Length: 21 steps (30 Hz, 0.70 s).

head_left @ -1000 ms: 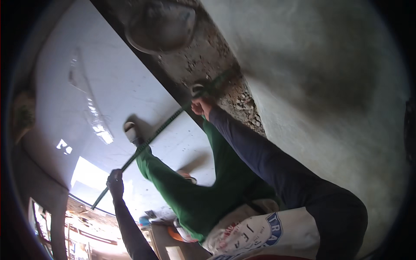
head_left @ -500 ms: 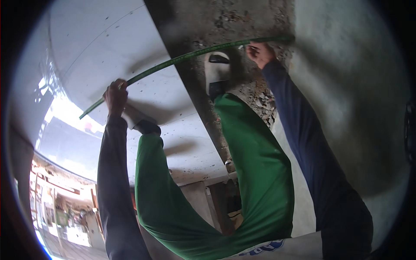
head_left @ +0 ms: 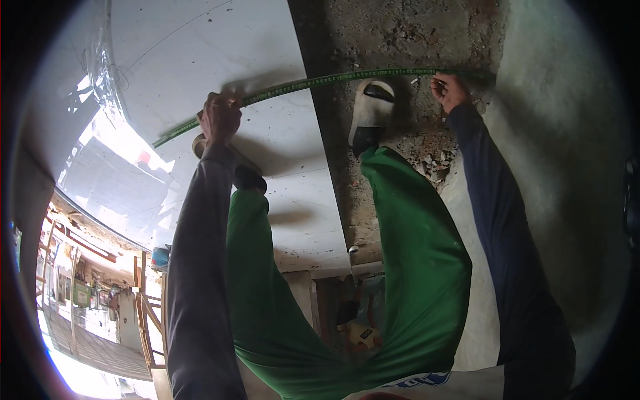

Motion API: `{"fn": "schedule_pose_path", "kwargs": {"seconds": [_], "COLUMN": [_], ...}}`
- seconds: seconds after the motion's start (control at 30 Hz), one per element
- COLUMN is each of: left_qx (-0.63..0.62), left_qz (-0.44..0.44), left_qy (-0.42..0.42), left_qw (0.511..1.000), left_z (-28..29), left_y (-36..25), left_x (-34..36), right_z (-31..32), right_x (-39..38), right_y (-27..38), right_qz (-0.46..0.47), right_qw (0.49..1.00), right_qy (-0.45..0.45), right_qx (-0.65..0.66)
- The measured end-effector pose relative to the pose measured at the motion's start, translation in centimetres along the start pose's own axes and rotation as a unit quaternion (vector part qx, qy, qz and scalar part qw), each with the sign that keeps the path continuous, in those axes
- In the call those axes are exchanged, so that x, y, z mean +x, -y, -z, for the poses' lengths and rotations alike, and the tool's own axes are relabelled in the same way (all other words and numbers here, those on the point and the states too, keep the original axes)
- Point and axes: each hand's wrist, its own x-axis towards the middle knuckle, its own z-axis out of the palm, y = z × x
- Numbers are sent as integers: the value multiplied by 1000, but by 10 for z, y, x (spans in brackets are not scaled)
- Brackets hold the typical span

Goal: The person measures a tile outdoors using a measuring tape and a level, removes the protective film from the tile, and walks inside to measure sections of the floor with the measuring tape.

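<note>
A green measuring tape blade (head_left: 320, 83) with printed marks stretches in a shallow curve from the pale tiles at left to the wall at right. My left hand (head_left: 221, 119) is closed round it over the tiles, and a short length of blade sticks out beyond that hand. Near the wall, my right hand (head_left: 452, 92) has its fingers curled, pinching the blade's near edge close to its right end. My two slippered feet are just on the near side of the blade, one on the tiles and the other on rough ground.
Large pale tiles (head_left: 293, 163) end at a straight edge beside a strip of rough bare ground (head_left: 373, 33). Loose rubble (head_left: 437, 165) lies next to the plastered wall (head_left: 560, 133). Clear plastic sheet (head_left: 110, 67) and a wooden frame (head_left: 148, 307) are at left.
The view has shifted, so hands, tape and floor all appear farther right. Both hands keep hold of the blade, in about the same places relative to the tile edge and wall.
</note>
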Motion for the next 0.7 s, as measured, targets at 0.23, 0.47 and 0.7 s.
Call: {"fn": "schedule_pose_path", "kwargs": {"seconds": [0.23,0.47,0.7], "left_qx": [9,8,6], "left_qz": [-16,-35,-38], "left_qy": [-23,-47,-46], "left_qw": [1000,998,998], "left_z": [-5,-9,-10], "left_y": [10,14,6], "left_x": [-8,-9,-13], "right_z": [-5,-4,-6], "right_x": [-6,-2,-9], "right_y": [5,1,2], "right_qz": [-23,-16,-23], "right_qw": [997,996,997], "right_qy": [14,12,-1], "right_qx": [-73,-88,-79]}}
